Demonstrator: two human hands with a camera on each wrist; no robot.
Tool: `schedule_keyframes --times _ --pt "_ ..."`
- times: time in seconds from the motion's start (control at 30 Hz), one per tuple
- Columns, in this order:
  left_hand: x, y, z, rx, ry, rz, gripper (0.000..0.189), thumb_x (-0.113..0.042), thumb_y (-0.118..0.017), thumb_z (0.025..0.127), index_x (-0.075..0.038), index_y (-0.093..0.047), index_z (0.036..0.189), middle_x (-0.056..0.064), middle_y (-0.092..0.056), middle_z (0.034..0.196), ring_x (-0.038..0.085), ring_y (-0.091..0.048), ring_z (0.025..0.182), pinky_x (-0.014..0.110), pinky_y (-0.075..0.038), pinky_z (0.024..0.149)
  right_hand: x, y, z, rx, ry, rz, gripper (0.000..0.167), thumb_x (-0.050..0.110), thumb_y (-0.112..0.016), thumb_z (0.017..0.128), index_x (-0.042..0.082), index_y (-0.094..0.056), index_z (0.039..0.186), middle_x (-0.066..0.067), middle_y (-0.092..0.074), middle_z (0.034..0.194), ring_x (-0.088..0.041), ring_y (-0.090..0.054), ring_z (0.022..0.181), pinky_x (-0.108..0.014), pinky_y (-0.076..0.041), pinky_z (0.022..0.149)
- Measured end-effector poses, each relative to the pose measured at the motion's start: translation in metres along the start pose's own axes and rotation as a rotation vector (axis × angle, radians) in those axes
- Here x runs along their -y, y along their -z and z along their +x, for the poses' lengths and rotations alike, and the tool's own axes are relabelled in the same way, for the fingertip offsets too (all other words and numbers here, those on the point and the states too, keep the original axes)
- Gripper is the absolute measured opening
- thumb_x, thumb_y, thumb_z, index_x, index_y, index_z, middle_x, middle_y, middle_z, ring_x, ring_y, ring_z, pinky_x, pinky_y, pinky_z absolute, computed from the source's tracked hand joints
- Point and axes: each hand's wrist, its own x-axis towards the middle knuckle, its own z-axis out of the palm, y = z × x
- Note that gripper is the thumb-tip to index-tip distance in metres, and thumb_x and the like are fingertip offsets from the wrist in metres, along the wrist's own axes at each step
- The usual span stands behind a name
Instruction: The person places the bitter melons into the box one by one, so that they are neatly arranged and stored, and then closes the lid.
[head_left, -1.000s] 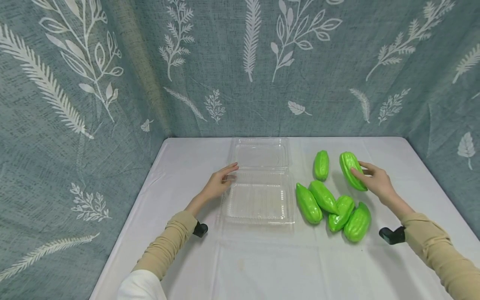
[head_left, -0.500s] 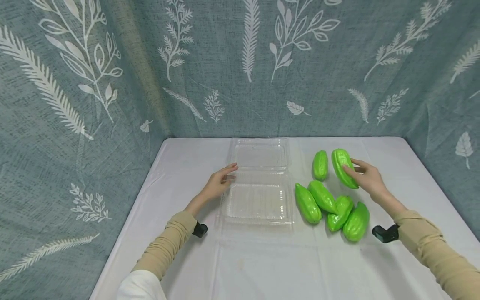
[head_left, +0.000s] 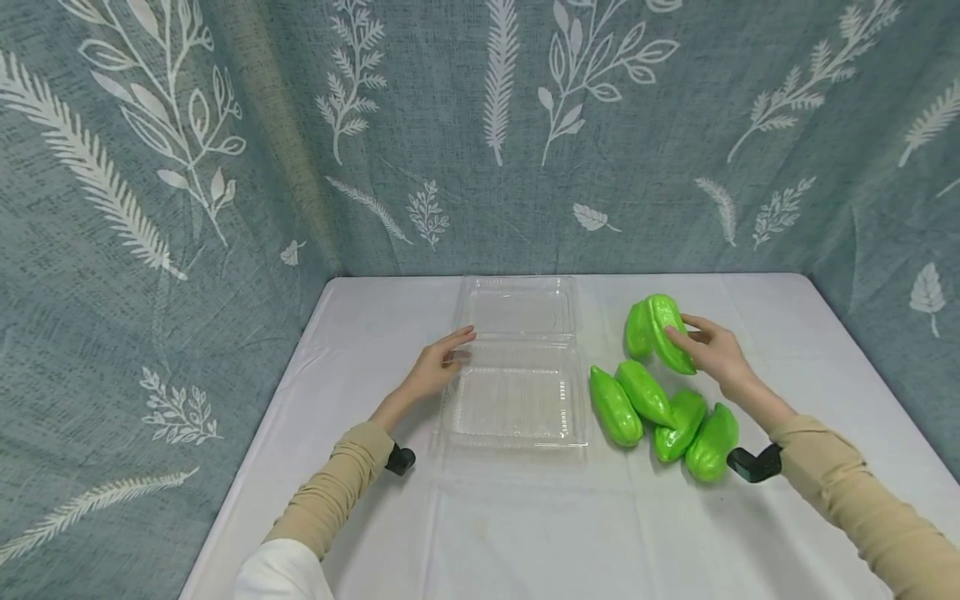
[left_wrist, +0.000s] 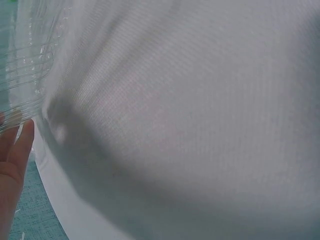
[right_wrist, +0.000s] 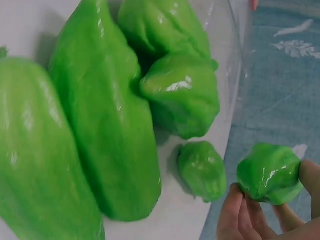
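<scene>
My right hand (head_left: pixel 716 354) pinches a green, ridged bitter melon (head_left: pixel 669 333) between thumb and fingers. In the head view it overlaps another bitter melon (head_left: pixel 637 329) at the back. The right wrist view shows the held one end-on at the lower right. My left hand (head_left: pixel 435 367) rests at the left edge of a clear plastic clamshell container (head_left: pixel 573 400), near the hinge, fingers fairly straight. In the left wrist view its fingertips touch the ribbed plastic. The container's lid (head_left: pixel 517 312) lies folded back behind the bare base.
Several more bitter melons (head_left: pixel 617 408) lie in a group right of the container, one of them (head_left: pixel 712 446) nearest the person. A white cloth (head_left: pixel 525 533) covers the table. Blue-green curtains (head_left: pixel 465 125) with white leaf prints stand behind and beside it.
My right hand has moved left with the bitter melon, from apart from the back one to overlapping it in view. The left hand and container have stayed in place.
</scene>
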Motion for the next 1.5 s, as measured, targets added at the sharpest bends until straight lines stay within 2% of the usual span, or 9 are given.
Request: schedule_keyframes --times 0.13,0.3,0.87,0.97,1.03,1.07,1.17,1.37,1.5 --pt "-0.001 0.0 -0.002 0.01 0.011 0.005 0.051 0.017 -0.042 0.085 0.008 -0.045 0.136 0.02 -0.034 0.151 0.04 -0.059 0.114 0.028 -0.05 0.083 0.003 -0.006 -0.001 0.04 -0.026 0.072 0.08 0.052 -0.046 0.094 0.004 -0.017 0.151 -0.033 -0.031 0.146 -0.045 -0.039 0.13 -0.055 -0.04 0.105" --pt "0.002 -0.001 -0.005 0.01 0.023 -0.001 0.05 0.015 -0.042 0.086 0.008 -0.045 0.136 0.02 -0.034 0.15 0.04 -0.059 0.114 0.05 -0.049 0.096 0.007 -0.016 -0.003 0.08 -0.046 0.115 0.081 0.053 -0.047 0.094 0.006 -0.016 0.152 -0.031 -0.03 0.147 -0.043 -0.04 0.131 -0.054 -0.038 0.108" --pt "0.003 -0.001 -0.005 0.01 0.014 0.009 0.051 0.016 -0.043 0.086 0.007 -0.046 0.136 0.022 -0.036 0.149 0.04 -0.06 0.113 0.028 -0.051 0.082 0.028 -0.036 0.004 0.164 -0.066 0.228 0.079 0.047 -0.051 0.094 0.008 -0.014 0.153 -0.024 -0.021 0.155 -0.04 -0.032 0.138 -0.049 -0.034 0.112" --pt "0.002 0.0 -0.004 0.012 0.014 0.007 0.05 0.016 -0.043 0.086 0.008 -0.045 0.135 0.022 -0.036 0.149 0.04 -0.06 0.113 0.021 -0.049 0.077 0.032 -0.04 0.004 0.157 -0.067 0.216 0.077 0.046 -0.05 0.094 0.009 -0.017 0.152 -0.022 -0.024 0.154 -0.03 -0.047 0.128 -0.036 -0.046 0.102" --pt "0.002 0.0 -0.004 0.012 0.012 0.004 0.05 0.016 -0.043 0.085 0.008 -0.045 0.135 0.022 -0.036 0.149 0.04 -0.059 0.113 0.017 -0.047 0.074 0.034 -0.043 0.005 0.148 -0.067 0.214 0.074 0.046 -0.051 0.095 0.009 -0.02 0.152 -0.021 -0.033 0.148 -0.015 -0.06 0.098 -0.023 -0.051 0.084" --pt "0.001 0.0 -0.003 0.012 0.012 0.003 0.05 0.016 -0.043 0.085 0.009 -0.045 0.135 0.022 -0.035 0.149 0.04 -0.059 0.113 0.016 -0.046 0.072 0.035 -0.045 0.005 0.146 -0.065 0.217 0.073 0.045 -0.051 0.095 0.009 -0.022 0.151 -0.02 -0.038 0.144 -0.008 -0.058 0.081 -0.019 -0.049 0.075" --pt "0.001 0.0 -0.002 0.009 0.013 -0.005 0.051 0.016 -0.043 0.085 0.008 -0.045 0.135 0.022 -0.035 0.149 0.04 -0.059 0.113 0.013 -0.044 0.071 0.039 -0.051 0.006 0.149 -0.063 0.243 0.071 0.041 -0.053 0.095 0.007 -0.025 0.15 -0.019 -0.041 0.141 0.004 -0.044 0.061 -0.013 -0.044 0.058" --pt "0.0 0.0 -0.001 0.011 -0.003 -0.011 0.051 0.017 -0.042 0.085 0.01 -0.045 0.135 0.024 -0.035 0.149 0.042 -0.059 0.112 0.014 -0.046 0.071 0.047 -0.062 0.007 0.185 -0.08 0.278 0.07 0.04 -0.054 0.094 0.008 -0.026 0.15 -0.021 -0.041 0.145 -0.004 -0.057 0.091 -0.012 -0.048 0.064" --pt "0.0 0.0 -0.001 0.006 -0.019 -0.002 0.05 0.018 -0.042 0.085 0.011 -0.044 0.135 0.025 -0.035 0.148 0.042 -0.06 0.112 0.024 -0.054 0.077 0.052 -0.069 0.008 0.2 -0.081 0.294 0.07 0.039 -0.054 0.095 0.007 -0.025 0.15 -0.022 -0.04 0.145 -0.004 -0.058 0.088 -0.013 -0.05 0.066"
